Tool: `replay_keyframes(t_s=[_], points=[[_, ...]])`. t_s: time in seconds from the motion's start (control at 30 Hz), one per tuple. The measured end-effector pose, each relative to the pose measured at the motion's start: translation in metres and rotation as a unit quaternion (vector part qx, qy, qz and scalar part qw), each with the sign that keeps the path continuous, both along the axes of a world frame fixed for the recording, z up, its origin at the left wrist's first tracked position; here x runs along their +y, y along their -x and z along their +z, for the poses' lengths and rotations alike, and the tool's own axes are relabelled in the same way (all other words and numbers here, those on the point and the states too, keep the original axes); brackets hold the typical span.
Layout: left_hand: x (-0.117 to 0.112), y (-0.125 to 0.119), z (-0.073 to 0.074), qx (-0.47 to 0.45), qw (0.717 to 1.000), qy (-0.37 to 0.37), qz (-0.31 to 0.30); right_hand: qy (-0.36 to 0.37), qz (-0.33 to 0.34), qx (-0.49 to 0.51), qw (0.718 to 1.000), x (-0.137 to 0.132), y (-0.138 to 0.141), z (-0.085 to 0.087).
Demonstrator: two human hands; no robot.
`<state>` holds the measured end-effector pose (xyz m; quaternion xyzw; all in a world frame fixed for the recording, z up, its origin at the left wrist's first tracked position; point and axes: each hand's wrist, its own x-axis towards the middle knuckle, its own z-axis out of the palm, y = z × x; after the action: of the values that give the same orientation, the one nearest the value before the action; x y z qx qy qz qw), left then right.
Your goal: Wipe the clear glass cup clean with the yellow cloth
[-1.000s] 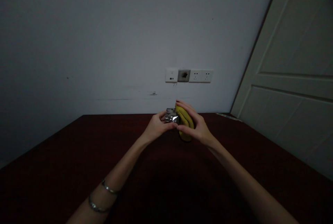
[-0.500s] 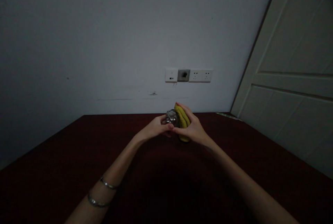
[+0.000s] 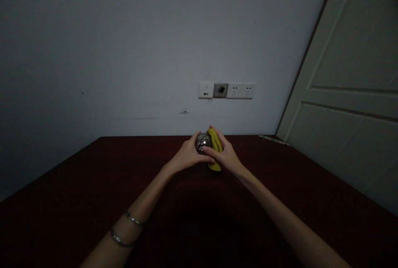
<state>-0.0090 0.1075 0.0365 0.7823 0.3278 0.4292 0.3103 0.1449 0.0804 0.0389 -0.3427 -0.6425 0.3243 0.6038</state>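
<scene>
My left hand (image 3: 188, 154) is closed round a shiny round object (image 3: 203, 141), dark and silvery with bright glints; its exact kind is not clear. Against its right side lies a folded yellow cloth (image 3: 215, 148), gripped in my right hand (image 3: 227, 156). The right thumb reaches across the cloth onto the front of the round object. Fingers of both hands behind the two things are hidden. Both are held together above the dark red tabletop (image 3: 130, 176).
A pale wall (image 3: 139, 52) stands behind the table, with a row of sockets and switches (image 3: 226, 90) low on it. To the right is a white panelled door (image 3: 348, 93). A thin printed strip (image 3: 273, 140) lies near the table's back right edge.
My left hand has shifted round the shiny object, its fingers now higher on its far side. My right thumb has moved onto the object's front, and the cloth has shifted slightly left.
</scene>
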Motion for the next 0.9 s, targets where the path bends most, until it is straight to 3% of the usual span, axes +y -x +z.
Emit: replay_keyframes(t_s=[0.17,0.3,0.37,0.6,0.67,0.8,0.9], points=[[-0.005,-0.004,0.001,0.002,0.998,-0.054,0.024,-0.074,-0.047,0.006,0.996,-0.003,0.001,0.0],[-0.009,-0.007,0.002,-0.011,0.998,-0.064,0.011,-0.178,-0.059,-0.053,0.981,-0.011,0.005,0.001],[-0.011,-0.008,0.002,-0.015,0.997,-0.078,0.012,-0.197,-0.057,-0.067,0.976,-0.011,0.004,0.002],[-0.017,-0.008,0.001,-0.005,0.988,-0.155,-0.006,-0.068,-0.035,0.033,0.997,0.005,-0.004,0.01],[-0.018,-0.009,0.003,-0.003,0.987,-0.162,0.006,-0.073,-0.042,0.044,0.995,0.003,-0.003,0.012],[-0.017,-0.007,0.006,-0.002,0.988,-0.154,0.026,-0.186,-0.074,-0.04,0.979,-0.012,0.001,0.015],[-0.016,-0.005,0.007,-0.003,0.992,-0.126,0.024,-0.279,-0.068,-0.16,0.944,-0.021,0.001,0.015]])
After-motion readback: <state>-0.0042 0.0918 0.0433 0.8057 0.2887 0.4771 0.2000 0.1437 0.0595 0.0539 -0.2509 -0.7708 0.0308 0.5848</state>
